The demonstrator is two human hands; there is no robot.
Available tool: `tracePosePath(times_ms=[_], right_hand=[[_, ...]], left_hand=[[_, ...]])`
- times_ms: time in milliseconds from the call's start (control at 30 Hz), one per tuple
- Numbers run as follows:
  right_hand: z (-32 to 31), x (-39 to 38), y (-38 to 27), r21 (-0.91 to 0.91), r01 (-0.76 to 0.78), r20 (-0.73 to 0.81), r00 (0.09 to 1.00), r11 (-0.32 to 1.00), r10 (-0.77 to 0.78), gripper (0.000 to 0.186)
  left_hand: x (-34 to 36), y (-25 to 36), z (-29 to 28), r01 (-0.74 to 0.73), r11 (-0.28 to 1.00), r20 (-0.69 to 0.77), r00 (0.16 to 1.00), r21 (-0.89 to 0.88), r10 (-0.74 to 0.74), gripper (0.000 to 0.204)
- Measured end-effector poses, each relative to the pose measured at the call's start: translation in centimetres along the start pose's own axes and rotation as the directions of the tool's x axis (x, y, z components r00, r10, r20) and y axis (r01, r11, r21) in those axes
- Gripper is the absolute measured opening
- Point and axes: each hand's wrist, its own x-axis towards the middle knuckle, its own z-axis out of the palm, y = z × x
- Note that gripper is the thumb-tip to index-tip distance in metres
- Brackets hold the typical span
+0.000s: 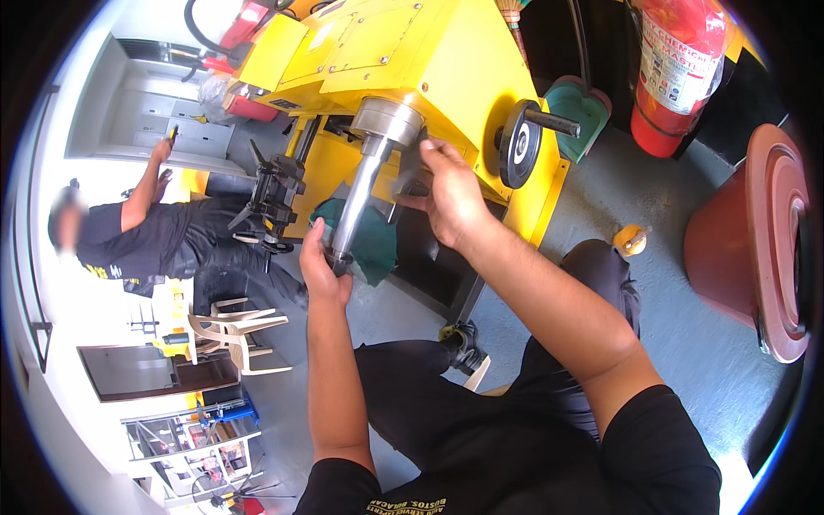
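Observation:
A polished steel shaft [362, 193] extends from a round metal flange [386, 120] on a yellow machine [446, 60]. My left hand [322, 266] has its fingers closed round the shaft's lower end, at a dark fitting [341, 257]. Beside the flange, my right hand [446, 184] holds a dark metal piece [410, 178], blurred and partly behind my fingers. A green cloth [378, 245] lies beneath the shaft. A handwheel with a black grip [519, 146] is on the machine to the right of my hand, and a black clamping fixture [273, 193] sits to the left.
A person in dark clothing [137, 240] is at left, arm raised. A red extinguisher [652, 120], teal dustpan [575, 112], brown bin [721, 249] and yellow roll [629, 240] stand or lie at right. Plastic chairs [240, 326] and a shelf rack [189, 442] are at lower left.

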Motion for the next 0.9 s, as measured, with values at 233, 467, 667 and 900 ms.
tracePosePath(times_ms=[233,467,667,900], right_hand=[[0.3,0.2,1.1,-0.218,0.157,0.112,0.985,0.963,-0.135,0.080],[0.1,2.1,1.2,-0.616,0.434,0.222,0.896,0.658,-0.384,0.108],[2.4,-0.9,0.3,-0.752,0.364,0.217,0.924,0.550,-0.315,0.110],[2.0,-0.5,0.7,-0.732,0.434,0.268,0.892,0.525,-0.364,0.110]], left_hand=[[-0.2,-0.3,0.0,0.000,1.000,0.001,1.000,-0.008,0.000,0.034],[0.2,-0.1,0.9,0.042,0.998,0.000,0.999,-0.042,-0.042,0.038],[0.1,0.0,0.0,0.018,0.997,-0.012,1.000,-0.074,-0.019,0.035],[0.2,-0.3,-0.3,0.056,0.997,-0.078,0.995,-0.055,-0.060,0.036]])
